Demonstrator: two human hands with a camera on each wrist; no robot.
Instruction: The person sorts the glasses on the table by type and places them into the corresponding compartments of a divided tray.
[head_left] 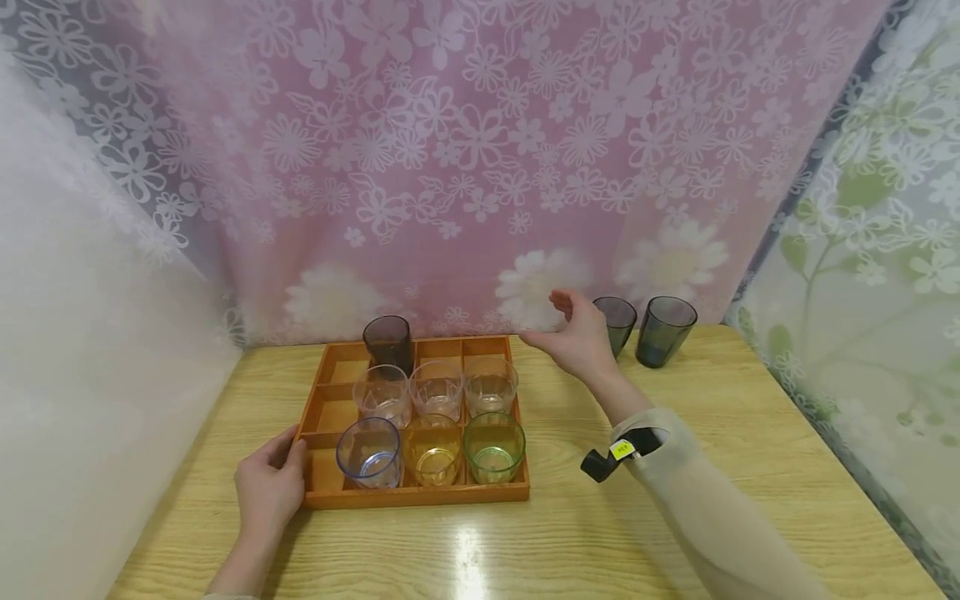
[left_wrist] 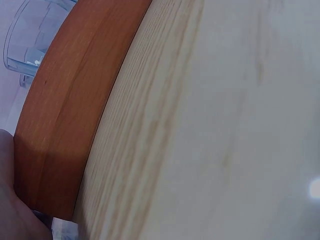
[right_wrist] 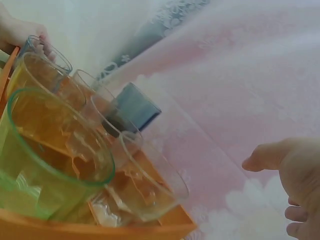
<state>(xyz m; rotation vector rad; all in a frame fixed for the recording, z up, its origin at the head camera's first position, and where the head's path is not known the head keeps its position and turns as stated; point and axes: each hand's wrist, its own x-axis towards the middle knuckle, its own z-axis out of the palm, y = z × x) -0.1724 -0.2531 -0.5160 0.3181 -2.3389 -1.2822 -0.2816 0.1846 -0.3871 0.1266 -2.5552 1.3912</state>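
Note:
My left hand [head_left: 270,483] grips the left side of a wooden divided tray [head_left: 416,498] near its front corner, thumb at the rim. In the tray's front row stand a blue-rimmed glass [head_left: 367,454], a yellow glass [head_left: 435,454] and a green glass [head_left: 494,450]. Behind them are three clear glasses [head_left: 437,396], and a dark grey glass [head_left: 387,340] stands in the back row. My right hand [head_left: 579,340] is held right of the tray with thumb and fingers spread and nothing between them. It partly covers a grey glass [head_left: 619,323] in the head view.
Another grey glass [head_left: 666,333] stands at the back right of the wood-grain table [head_left: 585,542]. A pink flowered curtain [head_left: 480,167] hangs right behind the table, with pale curtains along both sides. The right wrist wears a black strap mount [head_left: 600,465].

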